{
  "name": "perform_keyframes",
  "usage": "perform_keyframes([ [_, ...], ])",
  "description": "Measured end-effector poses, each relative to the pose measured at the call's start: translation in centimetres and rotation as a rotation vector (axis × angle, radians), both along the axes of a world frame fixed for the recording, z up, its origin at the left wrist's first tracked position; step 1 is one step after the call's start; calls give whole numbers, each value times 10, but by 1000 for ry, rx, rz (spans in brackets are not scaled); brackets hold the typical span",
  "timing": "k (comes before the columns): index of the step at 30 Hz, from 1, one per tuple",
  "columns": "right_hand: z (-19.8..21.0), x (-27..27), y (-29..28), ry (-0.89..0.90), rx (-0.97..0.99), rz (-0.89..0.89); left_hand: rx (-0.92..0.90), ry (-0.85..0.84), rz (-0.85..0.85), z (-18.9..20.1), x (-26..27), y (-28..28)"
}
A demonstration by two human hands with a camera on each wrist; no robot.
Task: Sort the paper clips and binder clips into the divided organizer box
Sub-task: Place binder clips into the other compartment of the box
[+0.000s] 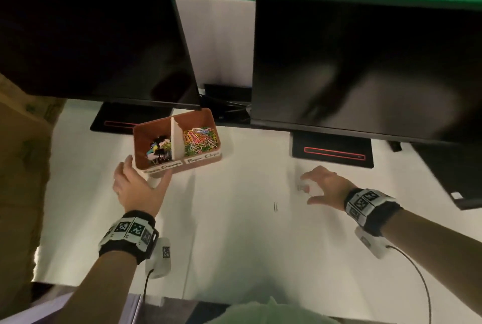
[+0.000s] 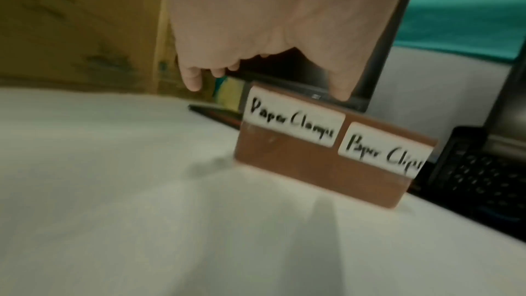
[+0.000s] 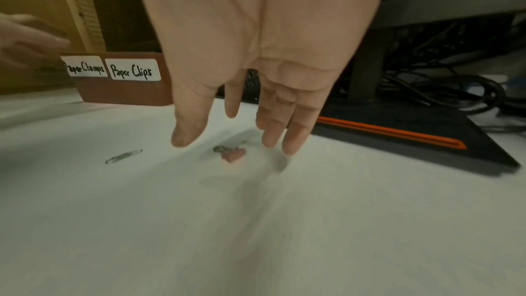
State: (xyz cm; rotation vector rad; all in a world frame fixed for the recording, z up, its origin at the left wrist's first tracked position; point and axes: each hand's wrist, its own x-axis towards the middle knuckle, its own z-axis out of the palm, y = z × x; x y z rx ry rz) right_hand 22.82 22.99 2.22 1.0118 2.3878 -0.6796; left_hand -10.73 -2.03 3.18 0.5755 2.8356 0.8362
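With fingers spread wide and holding nothing, the right hand (image 3: 256, 57) hovers over the pink binder clip (image 3: 234, 155) at frame center, so pinch its body and carry it upper left to the organizer box (image 3: 125, 93); left hand (image 1: 139, 185) relaxed, empty.

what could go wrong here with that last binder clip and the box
1. The organizer box looks tilted, off the desk, against the left hand; the paper clips could spill.
2. The right hand hovers open over the small pink binder clip; its fingers could nudge it away.
3. The lone paper clip lies apart and could be missed.
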Motion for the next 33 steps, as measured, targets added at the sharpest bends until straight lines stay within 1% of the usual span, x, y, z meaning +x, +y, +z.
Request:
perform_keyframes([
  [2,-10,6,-2,20,-15,-3,-155,-158,54,-20,10,-8],
  [4,-18,3,-5,56,-14,-15,-365,-312,45,-40,16,-17],
  [6,-27,-4,-8,90,-5,-68,-551,-374,-24,-54,20,-23],
  [7,-30,-8,-8,104,-3,-92,-595,-385,-49,-57,22,-24],
  [9,-35,-15,-8,113,4,-90,-624,-418,-74,-60,21,-25],
  [12,-36,-21,-8,98,13,-39,-667,-473,-102,-57,18,-25],
  [14,-30,-27,-8,89,4,10,-682,-494,-113,-56,17,-25],
  [16,-18,-44,-9,133,-7,83,-693,-511,-124,-56,15,-24],
  [19,12,-96,-16,330,-42,182,-702,-533,-137,-53,14,-23],
  [23,48,-192,-39,563,-44,315,-728,-569,-150,-51,11,-23],
  [25,57,-237,-53,646,-57,333,-728,-583,-148,-51,9,-22],
  [28,63,-284,-70,734,-92,275,-734,-595,-146,-50,8,-21],
  [30,61,-294,-74,719,-96,246,-737,-602,-151,-50,6,-21],
  [33,50,-273,-69,658,-66,247,-735,-603,-149,-50,5,-21],
])
